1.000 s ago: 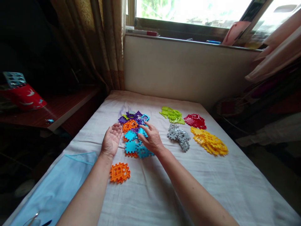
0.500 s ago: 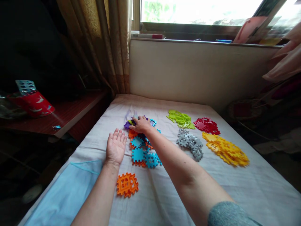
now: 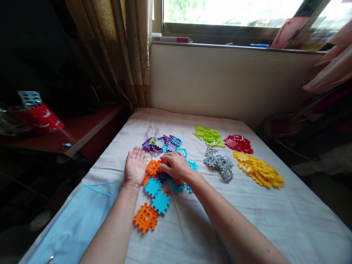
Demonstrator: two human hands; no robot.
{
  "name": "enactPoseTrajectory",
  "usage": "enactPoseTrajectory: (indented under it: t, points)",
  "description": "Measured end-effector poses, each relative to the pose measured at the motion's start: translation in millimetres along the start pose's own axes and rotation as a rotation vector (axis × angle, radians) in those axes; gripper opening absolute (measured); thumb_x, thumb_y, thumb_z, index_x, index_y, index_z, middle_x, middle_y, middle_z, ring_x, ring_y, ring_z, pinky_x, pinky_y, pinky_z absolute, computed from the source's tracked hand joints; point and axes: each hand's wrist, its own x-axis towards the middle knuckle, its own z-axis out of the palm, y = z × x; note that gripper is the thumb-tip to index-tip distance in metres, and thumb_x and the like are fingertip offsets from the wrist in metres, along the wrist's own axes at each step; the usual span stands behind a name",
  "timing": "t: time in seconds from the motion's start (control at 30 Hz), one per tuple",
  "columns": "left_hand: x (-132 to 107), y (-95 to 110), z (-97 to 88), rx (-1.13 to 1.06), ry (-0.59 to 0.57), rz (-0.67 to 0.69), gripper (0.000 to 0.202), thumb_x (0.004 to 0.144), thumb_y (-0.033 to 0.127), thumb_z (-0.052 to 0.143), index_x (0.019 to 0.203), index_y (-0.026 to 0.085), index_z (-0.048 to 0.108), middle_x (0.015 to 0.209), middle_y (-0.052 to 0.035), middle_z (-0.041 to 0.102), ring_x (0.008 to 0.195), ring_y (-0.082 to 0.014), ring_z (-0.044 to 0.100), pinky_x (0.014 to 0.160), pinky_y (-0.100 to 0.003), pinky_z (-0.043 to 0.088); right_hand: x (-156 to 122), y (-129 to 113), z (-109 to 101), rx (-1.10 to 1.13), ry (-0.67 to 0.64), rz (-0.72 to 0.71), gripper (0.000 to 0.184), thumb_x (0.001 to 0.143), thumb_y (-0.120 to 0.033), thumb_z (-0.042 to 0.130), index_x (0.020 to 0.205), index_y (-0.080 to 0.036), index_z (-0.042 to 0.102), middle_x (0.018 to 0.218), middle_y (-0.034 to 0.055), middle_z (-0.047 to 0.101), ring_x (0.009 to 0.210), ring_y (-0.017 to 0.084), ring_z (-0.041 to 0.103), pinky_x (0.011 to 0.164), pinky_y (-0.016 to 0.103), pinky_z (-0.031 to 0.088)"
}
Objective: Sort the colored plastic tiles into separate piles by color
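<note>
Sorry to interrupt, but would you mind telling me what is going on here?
A person's right hand is over a spread of mixed toothed tiles, mostly orange, blue and purple, its fingers at an orange tile; whether they grip it is hard to tell. The left hand is open, palm up, beside the spread. Off to the right, a lime pile, red pile, grey pile and yellow pile lie on the sheet.

Overexposed window (image 3: 228, 13), deep left-side shadow
</note>
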Motion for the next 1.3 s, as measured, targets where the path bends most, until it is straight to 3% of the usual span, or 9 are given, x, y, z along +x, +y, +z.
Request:
enactPoseTrajectory:
  t: [0.13, 0.33, 0.57, 0.7, 0.9, 1.13, 1.3]
  points:
    - [1.4, 0.0, -0.9, 0.005, -0.011, 0.0, 0.035, 0.096, 0.044, 0.038, 0.112, 0.025, 0.063, 0.138, -0.0078, 0.055, 0.133, -0.0177, 0.048, 0.114, -0.035, 0.035, 30.6, 8.3, -4.2, -0.034, 0.113, 0.078, 0.034, 0.094, -0.033, 0.047, 0.121, -0.025, 0.066, 0.127, 0.0047, 0.066, 0.116, 0.02, 0.058, 0.1, 0.032, 0.041]
    - [1.1, 0.5, -0.4, -0.003, -0.005, -0.012, 0.035, 0.096, 0.044, 0.038, 0.106, 0.024, 0.064, 0.137, -0.0076, 0.055, 0.131, -0.0179, 0.05, 0.113, -0.034, 0.036, 76.0, 18.7, 2.8, -0.138, 0.017, 0.157, 0.048, 0.088, -0.044, 0.056, 0.133, -0.026, 0.058, 0.134, 0.0074, 0.06, 0.123, 0.027, 0.052, 0.1, 0.041, 0.042]
    - [1.7, -0.5, -0.1, 0.01, -0.012, -0.005, 0.035, 0.096, 0.042, 0.039, 0.108, 0.023, 0.065, 0.133, -0.0085, 0.058, 0.129, -0.0182, 0.051, 0.113, -0.035, 0.035, 73.8, 16.5, 11.4, -0.14, 0.059, 0.168, 0.043, 0.089, -0.039, 0.055, 0.13, -0.027, 0.059, 0.127, 0.0069, 0.064, 0.117, 0.024, 0.056, 0.095, 0.035, 0.042]
    - [1.5, -0.5, -0.7, 0.01, -0.02, -0.005, 0.034, 0.095, 0.042, 0.04, 0.107, 0.023, 0.066, 0.131, -0.0084, 0.059, 0.128, -0.0184, 0.052, 0.112, -0.036, 0.037, 70.7, 18.4, 4.0, -0.174, 0.094, 0.161, 0.033, 0.097, -0.033, 0.041, 0.114, -0.025, 0.068, 0.115, 0.007, 0.069, 0.112, 0.023, 0.058, 0.095, 0.034, 0.041]
    - [3.1, -0.4, -2.1, 0.01, -0.027, -0.007, 0.034, 0.095, 0.042, 0.04, 0.106, 0.023, 0.067, 0.13, -0.0085, 0.06, 0.128, -0.0184, 0.052, 0.112, -0.036, 0.038, 32.4, 47.8, -25.1, -0.141, 0.321, 0.235, 0.036, 0.1, -0.033, 0.038, 0.122, -0.03, 0.066, 0.122, 0.0036, 0.067, 0.108, 0.019, 0.061, 0.089, 0.028, 0.045]
    - [3.0, -1.4, -2.2, 0.005, -0.031, -0.012, 0.033, 0.095, 0.042, 0.04, 0.104, 0.023, 0.066, 0.132, -0.0074, 0.058, 0.128, -0.0183, 0.052, 0.113, -0.036, 0.036, -48.9, 109.0, -59.4, -0.371, 0.294, 0.362, 0.033, 0.093, -0.025, 0.046, 0.112, -0.031, 0.072, 0.116, 0.0043, 0.07, 0.101, 0.02, 0.065, 0.082, 0.029, 0.048]
    - [1.3, -0.7, -0.5, 0.001, -0.03, -0.013, 0.034, 0.096, 0.041, 0.04, 0.101, 0.022, 0.067, 0.132, -0.0079, 0.059, 0.127, -0.0185, 0.053, 0.112, -0.036, 0.037, -83.6, 128.5, -68.6, -0.465, 0.203, 0.328, 0.032, 0.09, -0.022, 0.049, 0.107, -0.03, 0.074, 0.114, 0.0051, 0.072, 0.098, 0.022, 0.066, 0.08, 0.031, 0.05]
